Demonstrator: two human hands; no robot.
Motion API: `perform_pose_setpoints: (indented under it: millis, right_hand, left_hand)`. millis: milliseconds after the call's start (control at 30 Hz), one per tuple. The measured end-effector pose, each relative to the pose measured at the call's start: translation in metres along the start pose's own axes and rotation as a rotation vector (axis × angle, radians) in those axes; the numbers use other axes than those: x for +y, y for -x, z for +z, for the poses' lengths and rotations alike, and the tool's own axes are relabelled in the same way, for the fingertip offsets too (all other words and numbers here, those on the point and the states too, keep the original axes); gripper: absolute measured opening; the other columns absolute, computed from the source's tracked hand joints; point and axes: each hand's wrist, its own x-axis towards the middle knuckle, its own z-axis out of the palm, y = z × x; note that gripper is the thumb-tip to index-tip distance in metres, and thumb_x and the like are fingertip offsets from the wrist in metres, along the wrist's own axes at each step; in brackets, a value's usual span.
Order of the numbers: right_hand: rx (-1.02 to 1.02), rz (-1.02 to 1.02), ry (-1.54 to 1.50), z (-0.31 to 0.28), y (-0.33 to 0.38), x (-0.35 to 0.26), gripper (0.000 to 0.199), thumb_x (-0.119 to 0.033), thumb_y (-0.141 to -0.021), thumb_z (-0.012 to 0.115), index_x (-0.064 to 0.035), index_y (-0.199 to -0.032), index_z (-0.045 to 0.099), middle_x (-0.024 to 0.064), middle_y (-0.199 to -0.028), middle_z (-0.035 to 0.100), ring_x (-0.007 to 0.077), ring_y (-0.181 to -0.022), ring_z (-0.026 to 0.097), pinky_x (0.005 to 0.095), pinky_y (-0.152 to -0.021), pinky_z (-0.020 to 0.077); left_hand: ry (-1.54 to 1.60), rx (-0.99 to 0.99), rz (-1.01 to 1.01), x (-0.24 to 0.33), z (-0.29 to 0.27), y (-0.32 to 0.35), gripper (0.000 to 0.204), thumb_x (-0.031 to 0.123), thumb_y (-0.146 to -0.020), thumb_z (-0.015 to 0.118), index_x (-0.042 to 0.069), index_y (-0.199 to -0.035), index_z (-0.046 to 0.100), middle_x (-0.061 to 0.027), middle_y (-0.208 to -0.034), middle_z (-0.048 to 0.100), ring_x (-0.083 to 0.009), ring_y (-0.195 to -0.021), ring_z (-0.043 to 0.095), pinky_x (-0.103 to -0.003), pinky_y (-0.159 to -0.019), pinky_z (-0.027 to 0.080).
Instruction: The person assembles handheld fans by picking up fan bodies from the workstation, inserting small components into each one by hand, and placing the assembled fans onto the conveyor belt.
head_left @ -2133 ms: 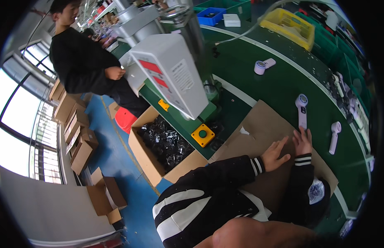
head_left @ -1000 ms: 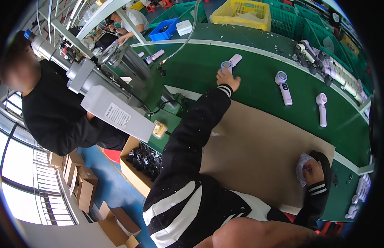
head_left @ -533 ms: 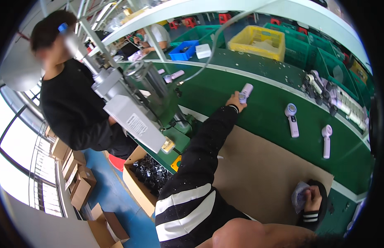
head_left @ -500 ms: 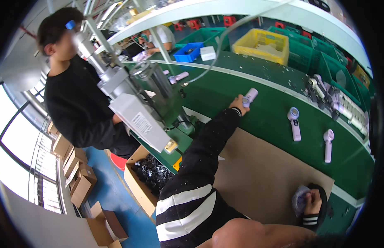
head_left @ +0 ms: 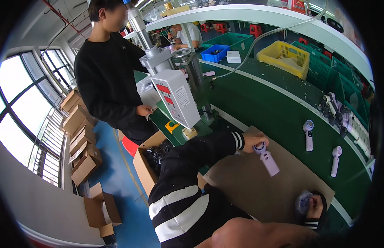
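My left hand (head_left: 253,140) grips a lilac handheld fan (head_left: 269,163) by its round head, above the brown cardboard sheet (head_left: 237,177). The fan's handle slants down toward the right. At the sheet's right corner, my right hand (head_left: 314,206) is closed on a clear plastic bag (head_left: 302,201) with small purplish parts showing inside; exactly what they are I cannot make out. Beyond the sheet two more lilac handheld fans lie apart on the green belt: one with a dark panel (head_left: 309,137), and one turned sideways (head_left: 336,162).
Left of the sheet stands a press machine (head_left: 177,99) with red displays. A co-worker in black (head_left: 111,78) stands behind it. A carton of black parts (head_left: 157,155) is below. Fan pieces (head_left: 353,124) are heaped at far right, near a yellow crate (head_left: 285,58) and green crates.
My left hand has drawn the fan from the green belt back over the cardboard sheet. The view has shifted left. My right hand stays at the sheet's corner with the bag.
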Motion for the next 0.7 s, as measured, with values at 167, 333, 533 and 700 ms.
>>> perform_pose_setpoints:
  millis: [167,333,533,700]
  right_hand:
    - [-0.097,-0.117,0.180,0.006,0.003,-0.015,0.009,-0.006,-0.073,0.060,-0.0046,-0.081,0.055,0.0091,-0.077,0.053,0.0248,-0.067,0.049,0.0344,-0.062,0.0403]
    - [-0.095,-0.148,0.258,0.012,0.007,0.012,0.011,-0.002,-0.069,0.059,-0.0060,-0.078,0.053,0.0090,-0.077,0.052,0.0269,-0.069,0.049,0.0356,-0.063,0.0407]
    - [-0.183,-0.008,0.335,0.006,-0.004,0.018,0.011,-0.001,-0.070,0.057,-0.0061,-0.076,0.051,0.0093,-0.075,0.050,0.0267,-0.066,0.048,0.0356,-0.062,0.0402]
    - [-0.234,0.009,0.334,0.008,-0.005,0.021,0.010,0.000,-0.071,0.056,-0.0058,-0.076,0.050,0.0098,-0.073,0.049,0.0271,-0.064,0.047,0.0358,-0.061,0.0399]
  left_hand:
    - [-0.106,0.102,0.186,-0.009,0.043,0.000,0.060,-0.015,-0.065,0.046,0.015,-0.117,0.050,-0.0114,-0.128,0.040,-0.0306,-0.111,0.049,-0.038,-0.092,0.044]
    - [-0.153,0.321,0.088,0.009,0.023,0.024,0.050,-0.007,-0.072,0.048,0.014,-0.116,0.054,-0.0125,-0.127,0.045,-0.0329,-0.106,0.054,-0.039,-0.090,0.046]
    - [-0.562,-0.084,-0.496,0.011,-0.014,0.084,0.034,0.025,-0.082,0.057,0.014,-0.115,0.055,-0.0130,-0.109,0.059,-0.0352,-0.096,0.059,-0.041,-0.083,0.048]
    - [-0.705,-0.116,-0.642,0.012,0.006,0.110,0.037,0.032,-0.086,0.055,0.010,-0.115,0.055,-0.0151,-0.106,0.061,-0.0366,-0.091,0.061,-0.042,-0.079,0.050]
